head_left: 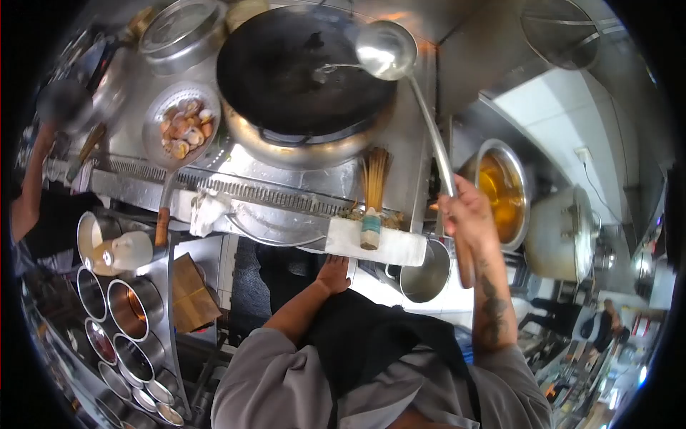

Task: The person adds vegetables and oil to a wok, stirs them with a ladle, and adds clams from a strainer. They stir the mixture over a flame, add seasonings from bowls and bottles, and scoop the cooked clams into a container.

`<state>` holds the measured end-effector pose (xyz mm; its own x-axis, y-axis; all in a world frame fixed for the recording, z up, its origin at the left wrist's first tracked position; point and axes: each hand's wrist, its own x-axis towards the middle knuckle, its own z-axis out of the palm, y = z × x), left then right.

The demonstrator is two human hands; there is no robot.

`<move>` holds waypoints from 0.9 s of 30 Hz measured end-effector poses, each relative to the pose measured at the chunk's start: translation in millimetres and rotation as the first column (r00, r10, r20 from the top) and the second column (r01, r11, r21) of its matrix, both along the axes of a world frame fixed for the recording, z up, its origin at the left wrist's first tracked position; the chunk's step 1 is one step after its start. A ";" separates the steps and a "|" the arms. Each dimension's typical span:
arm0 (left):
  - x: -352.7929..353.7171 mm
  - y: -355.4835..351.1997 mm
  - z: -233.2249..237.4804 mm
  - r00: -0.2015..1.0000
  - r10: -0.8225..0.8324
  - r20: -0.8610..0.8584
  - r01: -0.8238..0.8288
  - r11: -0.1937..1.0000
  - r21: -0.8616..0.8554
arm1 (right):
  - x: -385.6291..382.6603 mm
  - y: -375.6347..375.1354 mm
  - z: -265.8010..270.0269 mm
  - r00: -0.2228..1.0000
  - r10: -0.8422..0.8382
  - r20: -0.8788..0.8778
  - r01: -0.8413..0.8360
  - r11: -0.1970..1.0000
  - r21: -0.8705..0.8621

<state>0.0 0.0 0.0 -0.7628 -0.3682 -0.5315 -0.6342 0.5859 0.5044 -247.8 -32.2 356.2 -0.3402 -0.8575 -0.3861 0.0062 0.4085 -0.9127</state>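
Observation:
My right hand (pixel 468 211) is closed around the handle of a long steel ladle (pixel 386 50), its bowl over the right rim of a black wok (pixel 300 79). A thin, pale streak of liquid shows in the wok beside the bowl. Down by the stove's front edge, my left hand (pixel 334 274) rests with fingers stretched out below a folded white cloth (pixel 400 245). A bamboo wok brush (pixel 371 193) lies on that cloth. Left of the wok, a perforated strainer (pixel 151 132) holds browned pieces of food (pixel 187 129), its wooden handle over the counter edge.
To the right stand a metal pot of amber oil (pixel 500 193) and a large lidded pot (pixel 561 236). Several seasoning containers (pixel 131 307) line the left side. At far left shows another person's arm (pixel 32 179); another person (pixel 572 322) is at right.

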 end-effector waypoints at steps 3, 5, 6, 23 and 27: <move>-41.3 31.1 -3.6 1.000 -0.008 -0.022 0.008 1.000 -0.029 | 3.0 2.3 11.1 0.903 0.162 -0.397 -0.106 0.981 0.160; -52.1 37.5 -26.0 0.998 -0.027 0.057 0.031 0.997 -0.064 | -6.8 6.5 5.1 0.899 0.241 -0.366 -0.162 0.958 0.235; -57.0 39.7 -28.8 0.996 -0.040 0.079 0.042 0.999 -0.030 | 1.3 -4.2 17.1 0.861 0.349 -0.369 -0.249 0.924 0.292; 256.5 133.8 52.4 -0.037 0.856 -0.515 -0.999 -0.029 0.022 | -20.2 -157.5 -90.6 0.639 0.465 -0.613 -0.412 0.880 0.237; 305.8 204.5 87.1 -0.368 0.662 -0.653 -0.899 -0.433 0.067 | -50.8 -155.5 -118.8 0.636 0.568 -0.522 -0.534 0.812 0.234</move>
